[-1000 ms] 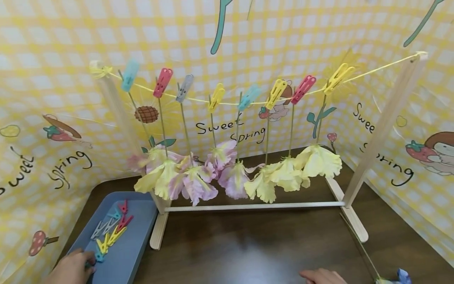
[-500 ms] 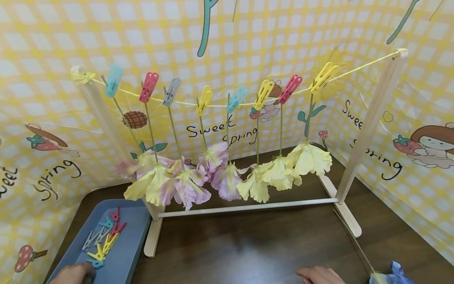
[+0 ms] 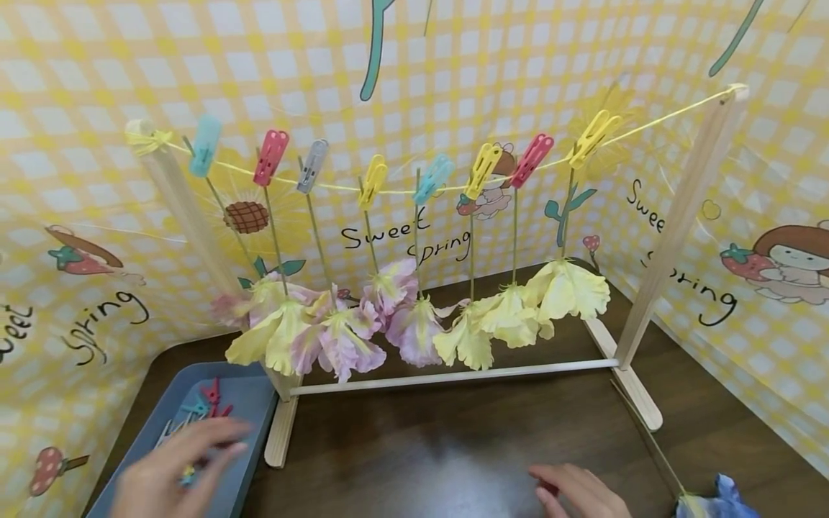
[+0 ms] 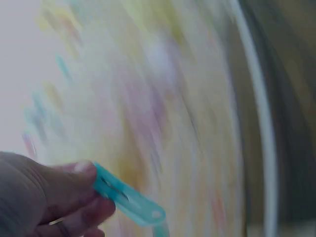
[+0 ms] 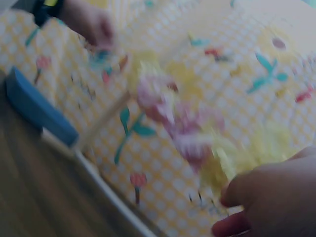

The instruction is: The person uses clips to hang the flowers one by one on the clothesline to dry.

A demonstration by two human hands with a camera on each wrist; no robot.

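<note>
My left hand [image 3: 178,467] is raised over the blue tray [image 3: 249,432], blurred by motion. In the left wrist view it pinches a teal clothespin [image 4: 129,197] between thumb and fingers. My right hand [image 3: 579,493] hovers low over the table's front, fingers loosely bent, holding nothing visible. To its right lies a blue flower [image 3: 722,501] with a long stem. A yellow cord [image 3: 401,191] spans a wooden rack [image 3: 680,223]. Clothespins in teal, pink, grey and yellow fix stems to it, with pink-purple [image 3: 343,342] and yellow flowers [image 3: 570,288] hanging heads down.
More clothespins [image 3: 210,392] lie in the tray, partly hidden by my left hand. A white crossbar [image 3: 453,376] joins the rack's feet low above the dark wooden table [image 3: 388,439]. Checked yellow cloth [image 3: 518,50] walls the back and sides.
My left hand has risen from the tray's near end and moved rightward, carrying the teal clothespin. My right hand has shifted only slightly.
</note>
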